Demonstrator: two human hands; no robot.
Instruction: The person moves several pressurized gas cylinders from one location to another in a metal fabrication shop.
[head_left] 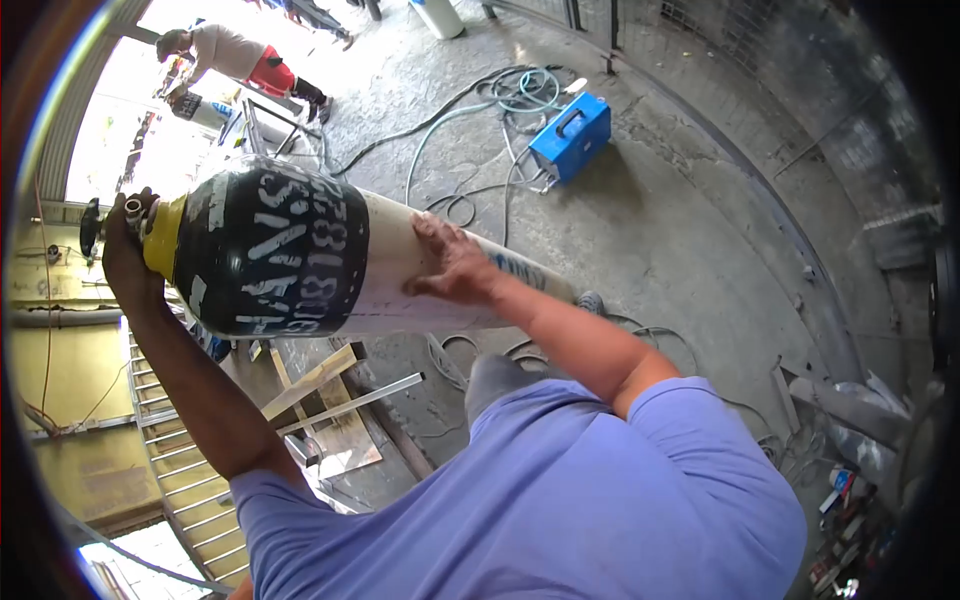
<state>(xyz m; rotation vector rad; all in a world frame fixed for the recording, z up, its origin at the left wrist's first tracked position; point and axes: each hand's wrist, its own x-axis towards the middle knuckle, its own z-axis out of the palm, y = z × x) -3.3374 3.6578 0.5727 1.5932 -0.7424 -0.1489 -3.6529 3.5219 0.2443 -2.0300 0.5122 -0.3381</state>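
A large gas cylinder (400, 265) tilts across the view, with a black top part, stencilled white letters and a yellow collar (163, 240). Its valve (135, 208) is at the upper left end. My left hand (128, 255) is wrapped round the neck by the valve, partly hidden by the collar. My right hand (455, 265) lies on the pale body of the cylinder, fingers spread and thumb apart. A black knob (90, 228) shows just left of my left hand.
A blue machine (572, 137) stands on the concrete floor beside coiled hoses (525, 90). Another person (230, 52) bends over a cylinder (205, 112) at the upper left. Wooden boards (310, 380), a metal bar (355, 402) and a ladder-like frame (190, 480) lie below my cylinder.
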